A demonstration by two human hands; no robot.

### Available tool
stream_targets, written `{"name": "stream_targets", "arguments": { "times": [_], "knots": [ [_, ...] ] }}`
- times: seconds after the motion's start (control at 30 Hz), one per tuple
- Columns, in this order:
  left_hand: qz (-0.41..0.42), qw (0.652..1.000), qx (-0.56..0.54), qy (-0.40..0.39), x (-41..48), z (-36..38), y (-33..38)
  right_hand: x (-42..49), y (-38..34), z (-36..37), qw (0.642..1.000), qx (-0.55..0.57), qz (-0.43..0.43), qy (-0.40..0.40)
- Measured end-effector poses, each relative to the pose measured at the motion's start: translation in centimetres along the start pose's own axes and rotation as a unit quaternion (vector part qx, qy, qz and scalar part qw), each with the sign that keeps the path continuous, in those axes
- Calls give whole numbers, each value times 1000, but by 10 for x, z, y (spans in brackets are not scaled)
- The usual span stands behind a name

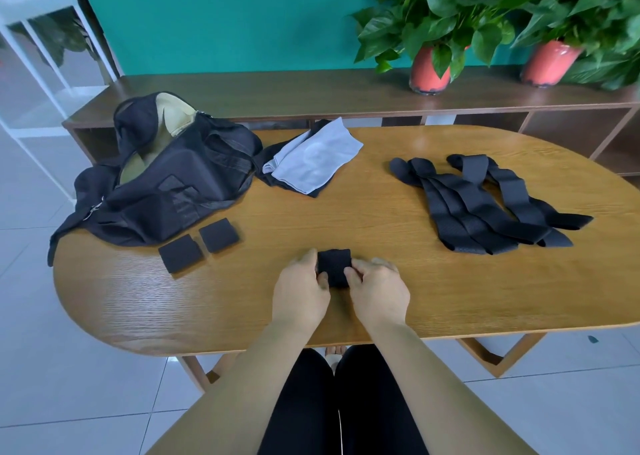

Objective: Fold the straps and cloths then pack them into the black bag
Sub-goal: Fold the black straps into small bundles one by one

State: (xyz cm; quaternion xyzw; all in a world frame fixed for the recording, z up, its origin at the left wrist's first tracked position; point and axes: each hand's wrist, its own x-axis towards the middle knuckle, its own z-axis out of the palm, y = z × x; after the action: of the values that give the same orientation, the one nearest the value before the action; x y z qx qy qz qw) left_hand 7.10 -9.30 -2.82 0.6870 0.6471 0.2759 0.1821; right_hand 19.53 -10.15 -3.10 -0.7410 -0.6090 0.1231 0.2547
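A small folded black strap (334, 264) lies on the wooden table (381, 281) near its front edge. My left hand (300, 288) grips its left side and my right hand (375, 286) grips its right side. Two folded black strap squares (180, 253) (219, 235) lie to the left, just in front of the open black bag (173, 181), whose tan lining shows. A pile of several unfolded black straps (485, 205) spreads over the right of the table. A light grey cloth (313, 157) lies on a dark cloth (273, 174) behind the middle.
A low wooden shelf (311, 91) runs behind the table, with two potted plants (429, 70) (550, 61) on its right part. A white rack (34, 39) stands at the far left. The floor is tiled.
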Motion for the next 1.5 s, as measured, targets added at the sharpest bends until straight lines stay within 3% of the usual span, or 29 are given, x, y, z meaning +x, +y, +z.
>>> {"name": "stream_targets", "arguments": {
  "times": [0.23,0.47,0.8,0.87,1.0,1.13,1.27,1.5],
  "knots": [
    [64,995,66,-46,-1,-1,-2,-1,1,2,1000,4,-7,16],
    [44,983,123,-131,13,-9,2,1,-5,-1,998,-57,-9,-36],
    [51,991,14,-120,7,-30,-14,1,-35,1,989,104,32,-100],
    [65,991,41,-109,11,-41,-23,9,-47,10,984,132,30,-119],
    [87,968,223,-77,26,-64,-44,31,-77,29,975,159,11,-155],
    [68,957,272,-79,42,-79,-74,46,-103,48,977,110,-38,-176],
    [21,959,259,-112,46,-86,-105,53,-119,60,979,51,-82,-181],
    [23,963,249,-104,45,-93,-131,50,-136,66,974,34,-113,-194]
  ]
}}
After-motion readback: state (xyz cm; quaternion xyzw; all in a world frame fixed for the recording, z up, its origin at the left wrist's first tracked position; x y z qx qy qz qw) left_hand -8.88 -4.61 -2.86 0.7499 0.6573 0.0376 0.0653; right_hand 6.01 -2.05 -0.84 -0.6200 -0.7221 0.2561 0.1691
